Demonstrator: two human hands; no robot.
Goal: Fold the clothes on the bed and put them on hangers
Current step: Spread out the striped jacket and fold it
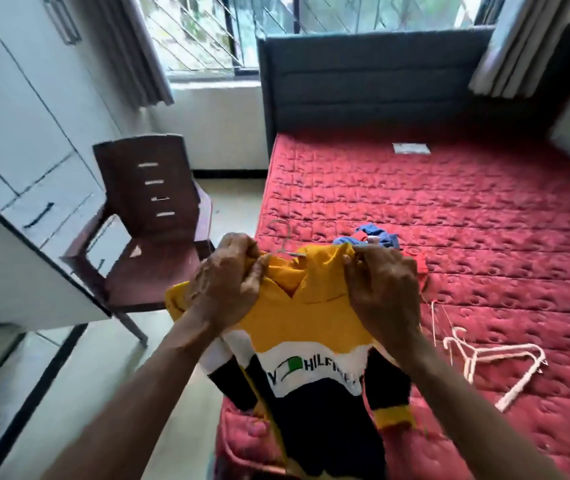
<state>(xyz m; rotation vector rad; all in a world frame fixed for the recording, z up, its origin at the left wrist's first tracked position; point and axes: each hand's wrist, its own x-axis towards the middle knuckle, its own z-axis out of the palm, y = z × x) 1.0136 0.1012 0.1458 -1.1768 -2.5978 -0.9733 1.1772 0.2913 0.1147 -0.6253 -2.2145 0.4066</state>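
Note:
I hold up a yellow, white and navy hoodie (311, 327) over the near left corner of the red bed (450, 216). My left hand (231, 282) grips its left shoulder and my right hand (380, 289) grips its right shoulder. A thin wire hanger (285, 242) sits inside the neck, its hook sticking out above between my hands. A blue garment (375, 237) and a red garment (420, 268) lie bunched on the mattress just behind the hoodie. A white plastic hanger (498, 362) lies on the bed to the right.
A dark brown plastic chair (152, 216) stands on the floor left of the bed. White wardrobe doors (17, 133) line the left wall. A grey headboard (373, 81) and a barred window are at the far end. A small white packet (411, 148) lies near the headboard.

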